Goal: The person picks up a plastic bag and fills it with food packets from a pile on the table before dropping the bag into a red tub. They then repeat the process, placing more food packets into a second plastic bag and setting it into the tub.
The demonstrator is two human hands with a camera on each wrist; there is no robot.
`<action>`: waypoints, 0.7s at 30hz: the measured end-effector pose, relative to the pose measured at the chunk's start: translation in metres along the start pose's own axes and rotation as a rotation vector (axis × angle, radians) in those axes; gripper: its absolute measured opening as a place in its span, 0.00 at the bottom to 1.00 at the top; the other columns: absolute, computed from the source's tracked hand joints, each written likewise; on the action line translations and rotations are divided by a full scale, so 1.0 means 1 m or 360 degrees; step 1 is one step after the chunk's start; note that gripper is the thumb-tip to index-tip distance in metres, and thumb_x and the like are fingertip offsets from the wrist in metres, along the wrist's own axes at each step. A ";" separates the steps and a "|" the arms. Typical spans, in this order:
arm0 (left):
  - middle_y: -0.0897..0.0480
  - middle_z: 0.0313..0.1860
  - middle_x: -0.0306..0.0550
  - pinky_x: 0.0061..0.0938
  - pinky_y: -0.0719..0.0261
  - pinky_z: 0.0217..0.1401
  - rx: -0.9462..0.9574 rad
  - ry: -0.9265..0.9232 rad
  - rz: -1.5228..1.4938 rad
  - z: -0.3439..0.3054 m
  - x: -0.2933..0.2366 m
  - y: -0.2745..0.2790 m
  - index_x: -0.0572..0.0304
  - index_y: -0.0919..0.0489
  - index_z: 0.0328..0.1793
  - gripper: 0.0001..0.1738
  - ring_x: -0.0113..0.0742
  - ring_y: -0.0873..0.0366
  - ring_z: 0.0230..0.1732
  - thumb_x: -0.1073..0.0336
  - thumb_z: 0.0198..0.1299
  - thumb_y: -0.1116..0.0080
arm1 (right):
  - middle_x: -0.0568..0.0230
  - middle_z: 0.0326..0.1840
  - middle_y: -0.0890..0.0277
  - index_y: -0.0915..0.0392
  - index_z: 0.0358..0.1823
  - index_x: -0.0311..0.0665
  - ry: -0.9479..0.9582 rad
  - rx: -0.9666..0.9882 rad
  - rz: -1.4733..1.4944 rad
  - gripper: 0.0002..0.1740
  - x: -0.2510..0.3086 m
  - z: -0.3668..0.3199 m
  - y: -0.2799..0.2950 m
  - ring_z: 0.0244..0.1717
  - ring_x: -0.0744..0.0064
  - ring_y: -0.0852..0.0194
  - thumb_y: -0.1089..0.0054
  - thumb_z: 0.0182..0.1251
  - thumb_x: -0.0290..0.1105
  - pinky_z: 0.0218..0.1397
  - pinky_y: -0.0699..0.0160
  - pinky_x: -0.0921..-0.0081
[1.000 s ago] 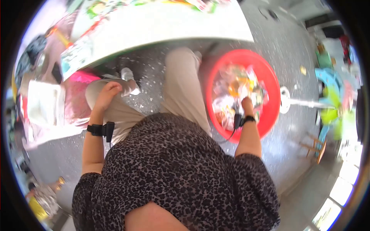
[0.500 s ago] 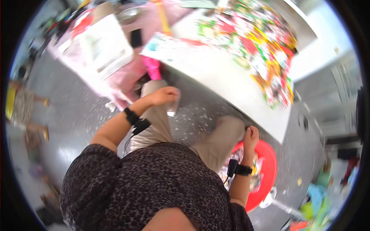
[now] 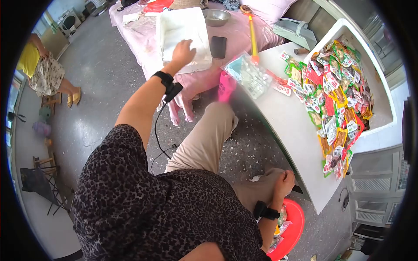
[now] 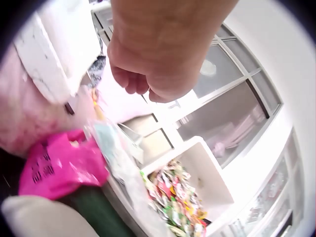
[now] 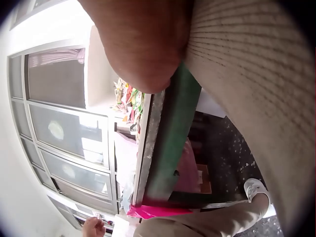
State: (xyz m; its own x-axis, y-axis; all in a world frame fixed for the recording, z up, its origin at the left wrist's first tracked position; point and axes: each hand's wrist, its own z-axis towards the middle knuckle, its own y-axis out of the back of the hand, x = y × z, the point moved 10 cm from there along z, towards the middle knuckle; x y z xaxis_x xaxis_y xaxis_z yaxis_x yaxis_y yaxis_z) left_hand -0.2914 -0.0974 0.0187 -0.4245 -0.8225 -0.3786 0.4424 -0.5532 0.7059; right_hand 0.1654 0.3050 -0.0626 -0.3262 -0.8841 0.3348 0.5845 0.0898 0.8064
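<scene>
My left hand (image 3: 183,54) is over the near end of a white foam box (image 3: 185,26), fingers loosely bent and nothing in them; whether it touches the box cannot be told. In the left wrist view that hand (image 4: 153,54) hangs with bent fingers, the box (image 4: 47,54) at the upper left. Loosely curled, my right hand (image 3: 284,183) rests at the knee beside the table edge, holding nothing visible. The right wrist view shows this hand (image 5: 143,44) against the ribbed trouser leg (image 5: 247,74).
Colourful packets (image 3: 331,98) are heaped on the white table (image 3: 283,117) and in a large white tub (image 3: 383,106). A red basin (image 3: 296,226) stands at lower right. A pink bag (image 3: 226,87), metal bowl (image 3: 216,18) and phone (image 3: 218,47) are near the box. Someone stands far left.
The view has swung left from the red basin. My left hand has moved forward from above the lap to the foam box. My right hand has left the basin for the knee.
</scene>
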 end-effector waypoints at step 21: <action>0.28 0.22 0.40 0.21 0.36 0.28 0.0517 0.0548 -0.0908 -0.002 -0.004 0.011 0.62 0.28 0.31 0.09 0.27 0.33 0.23 0.63 0.52 0.53 | 0.54 0.31 0.29 0.29 0.29 0.34 -0.0116 0.0049 -0.0004 0.07 -0.004 0.000 -0.004 0.33 0.54 0.31 0.52 0.47 0.27 0.38 0.33 0.64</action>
State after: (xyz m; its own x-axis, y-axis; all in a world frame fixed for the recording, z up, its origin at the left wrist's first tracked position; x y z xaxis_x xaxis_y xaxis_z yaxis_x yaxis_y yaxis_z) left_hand -0.2832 -0.1002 0.0267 -0.2228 -0.4433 -0.8683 -0.0514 -0.8841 0.4645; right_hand 0.1643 0.3086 -0.0672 -0.3817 -0.8485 0.3664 0.5606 0.1026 0.8217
